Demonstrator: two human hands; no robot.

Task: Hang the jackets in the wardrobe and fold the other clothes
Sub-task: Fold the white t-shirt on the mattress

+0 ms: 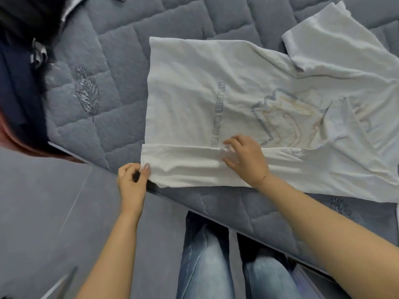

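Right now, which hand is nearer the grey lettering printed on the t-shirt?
Right. The right hand rests on the folded edge with its fingertips just below the lettering. The left hand pinches the t-shirt at its near corner, well off to the left.

Bare quilted bed [103,67] left of white t-shirt [194,87], open passage there. Dark clothes pile [19,87] blocks far left edge. Floor [43,201] open below.
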